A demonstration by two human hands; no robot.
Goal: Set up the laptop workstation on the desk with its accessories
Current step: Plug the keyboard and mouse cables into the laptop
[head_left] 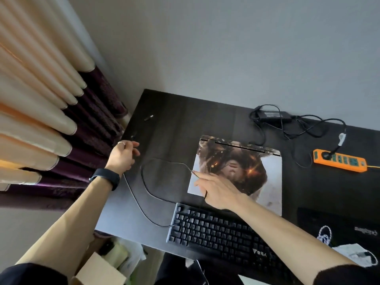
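A closed laptop point(257, 161) with a printed picture on its lid lies on the black desk point(174, 124). In front of it sits a black keyboard point(218, 235). Its thin black cable point(148, 182) loops across the desk to the left. My left hand point(123, 155) pinches the cable near the desk's left edge. My right hand point(216, 190) pinches the same cable at the laptop's left edge. A black power brick point(274, 115) with tangled cord lies behind the laptop, plugged into an orange power strip point(339, 161).
A small dark adapter point(148, 117) lies at the desk's far left. A black mouse pad point(339, 225) is at the right, with white crumpled material point(355, 254) on it. Curtains point(51, 120) hang left of the desk. A cardboard box point(98, 270) stands below the desk's left end.
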